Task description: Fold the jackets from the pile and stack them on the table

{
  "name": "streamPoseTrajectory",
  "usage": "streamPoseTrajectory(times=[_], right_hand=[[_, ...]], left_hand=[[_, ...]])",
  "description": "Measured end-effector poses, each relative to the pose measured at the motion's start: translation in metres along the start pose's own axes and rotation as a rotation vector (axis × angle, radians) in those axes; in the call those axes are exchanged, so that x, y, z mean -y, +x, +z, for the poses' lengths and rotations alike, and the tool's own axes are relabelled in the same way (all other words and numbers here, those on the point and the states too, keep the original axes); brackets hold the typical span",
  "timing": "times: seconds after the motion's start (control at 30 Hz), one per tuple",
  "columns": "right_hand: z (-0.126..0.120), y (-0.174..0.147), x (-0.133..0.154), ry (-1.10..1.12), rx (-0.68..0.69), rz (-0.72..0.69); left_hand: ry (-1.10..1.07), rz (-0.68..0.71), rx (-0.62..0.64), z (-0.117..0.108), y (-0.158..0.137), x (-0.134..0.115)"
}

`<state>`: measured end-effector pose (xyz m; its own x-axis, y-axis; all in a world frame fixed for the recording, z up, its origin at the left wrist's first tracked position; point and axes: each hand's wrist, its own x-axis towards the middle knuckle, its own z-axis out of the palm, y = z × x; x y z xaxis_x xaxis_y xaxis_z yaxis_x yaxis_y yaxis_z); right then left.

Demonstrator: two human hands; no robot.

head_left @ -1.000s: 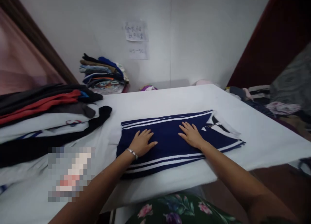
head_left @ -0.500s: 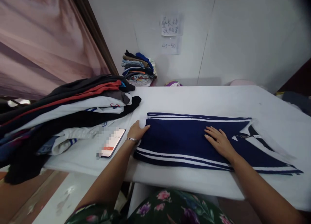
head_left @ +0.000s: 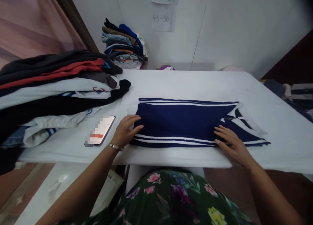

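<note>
A navy garment (head_left: 176, 120) with white stripes along both long edges lies folded into a long rectangle on the white-covered table (head_left: 186, 85). Its open collar end, with a white neckline and a small tag, is at the right. At the garment's left end is my left hand (head_left: 126, 130), thumb and fingers apart around the edge, wearing a bracelet. My right hand (head_left: 232, 145) rests with fingers spread over the lower striped edge near the collar end. Neither hand grips the cloth.
A heap of loose clothes (head_left: 61, 85) covers the table's left side. Beside it lies a lit phone (head_left: 102, 130). Behind the table is a stack of folded clothes (head_left: 124, 46) by the wall, with paper signs (head_left: 163, 18) above. More clothes (head_left: 281, 91) are at the far right.
My view has tilted down. My right hand has moved from the garment's middle to its lower edge near the collar. My left hand stays at the left end, now more over the lower corner.
</note>
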<state>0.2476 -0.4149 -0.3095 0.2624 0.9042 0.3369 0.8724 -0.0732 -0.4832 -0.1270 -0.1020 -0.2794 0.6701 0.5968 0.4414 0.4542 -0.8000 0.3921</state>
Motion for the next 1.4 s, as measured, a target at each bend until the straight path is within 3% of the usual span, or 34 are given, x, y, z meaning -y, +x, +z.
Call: streamPoseTrajectory(times=[0.13,0.27,0.47,0.63,0.87,1.0,1.17,1.3,1.4], right_hand=[[-0.02,-0.051,-0.026,-0.203,-0.026,0.066],[-0.026,-0.071,-0.049,-0.322,-0.092,0.078],[-0.025,-0.056,-0.053,-0.344,-0.076,0.169],[-0.025,-0.038,-0.05,-0.235,-0.192,0.225],[-0.026,-0.046,-0.069,-0.407,-0.032,0.165],[-0.031,-0.044,-0.073,-0.504,-0.044,0.203],[-0.032,-0.024,-0.071,-0.529,-0.147,0.23],[-0.028,-0.026,-0.081,-0.46,-0.021,0.152],[-0.026,-0.035,-0.088,-0.472,0.02,0.136]], left_hand=[[0.0,0.208,0.19,-0.002,-0.027,-0.014],[0.042,0.221,0.285,0.002,-0.031,-0.008],[0.095,0.051,0.35,0.002,-0.02,-0.006],[0.222,-0.033,0.17,-0.003,-0.016,-0.014],[0.165,0.11,0.311,0.001,-0.023,0.004],[0.232,0.096,0.334,-0.005,-0.016,0.009],[0.331,0.103,0.228,-0.013,-0.006,0.015],[0.297,0.177,0.397,-0.008,-0.014,0.026],[0.266,0.177,0.435,-0.008,-0.021,0.028]])
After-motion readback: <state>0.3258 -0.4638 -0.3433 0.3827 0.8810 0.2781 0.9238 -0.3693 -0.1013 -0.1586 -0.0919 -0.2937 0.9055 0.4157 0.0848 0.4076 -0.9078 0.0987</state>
